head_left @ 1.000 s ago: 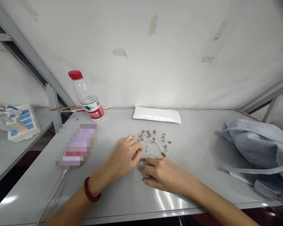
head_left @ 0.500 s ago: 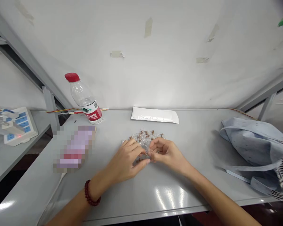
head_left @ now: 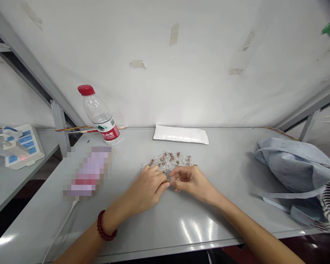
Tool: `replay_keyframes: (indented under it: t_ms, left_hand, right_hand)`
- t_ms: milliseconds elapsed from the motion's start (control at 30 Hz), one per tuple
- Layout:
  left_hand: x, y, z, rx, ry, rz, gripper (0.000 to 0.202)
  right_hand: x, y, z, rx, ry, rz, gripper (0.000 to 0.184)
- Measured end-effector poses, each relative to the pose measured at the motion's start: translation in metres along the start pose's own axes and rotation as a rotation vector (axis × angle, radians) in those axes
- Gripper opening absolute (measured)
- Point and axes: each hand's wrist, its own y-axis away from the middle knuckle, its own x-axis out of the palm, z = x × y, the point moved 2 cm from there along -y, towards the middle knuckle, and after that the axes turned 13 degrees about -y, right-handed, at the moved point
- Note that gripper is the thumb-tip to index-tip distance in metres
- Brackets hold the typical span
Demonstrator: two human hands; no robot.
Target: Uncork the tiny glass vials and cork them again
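A heap of small clear vials with brown corks (head_left: 169,160) lies on the grey table (head_left: 225,161) just beyond my hands. My left hand (head_left: 148,187), with a dark red bead bracelet (head_left: 104,229) on its wrist, has its fingers curled and pinched at the near edge of the heap. My right hand (head_left: 191,179) meets it fingertip to fingertip, also pinched. Between the two sets of fingertips sits a tiny piece, too small to name.
A water bottle with a red cap (head_left: 100,115) stands at the back left. A white flat packet (head_left: 181,134) lies by the wall. A blurred pink object (head_left: 86,172) lies left, a blue cloth bag (head_left: 297,168) right. A power strip (head_left: 19,146) sits on the left bench.
My right hand rose from lying flat near the table's front and came up to meet my left hand at the heap; both now pinch together. The view shifted slightly.
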Motion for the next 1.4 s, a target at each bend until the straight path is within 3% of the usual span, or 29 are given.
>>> replay_keyframes:
  t_ms: [233,467,633,733,833,967,1267,1400]
  left_hand:
    - [-0.007,-0.002,0.011,-0.122,0.042,-0.005,0.032]
    - [-0.001,-0.002,0.014,-0.038,-0.033,0.012,0.014]
    - [-0.003,0.000,0.015,-0.070,0.006,0.073,0.014]
    - [-0.011,0.004,0.020,-0.083,0.063,0.073,0.016]
    - [-0.017,0.008,0.026,-0.100,0.088,0.070,0.017]
    - [-0.015,0.008,0.026,-0.133,0.057,0.091,0.011]
    - [-0.006,0.003,0.013,-0.157,-0.088,0.145,0.023]
    - [-0.012,0.002,0.013,-0.197,0.103,0.019,0.019]
  right_hand:
    - [-0.019,-0.002,0.007,-0.175,0.343,-0.140,0.013]
    - [-0.024,-0.002,0.006,-0.250,0.667,0.036,0.010]
    - [-0.022,0.000,0.003,-0.287,0.895,0.030,0.012]
    - [-0.016,0.003,0.005,-0.382,0.934,0.023,0.017]
    - [-0.006,0.007,0.008,-0.514,0.959,0.118,0.025]
    - [-0.002,0.006,0.004,-0.516,0.988,0.211,0.026]
    - [-0.007,0.002,0.001,-0.552,0.980,0.154,0.018]
    - [0.002,0.002,0.003,-0.606,0.867,0.118,0.017]
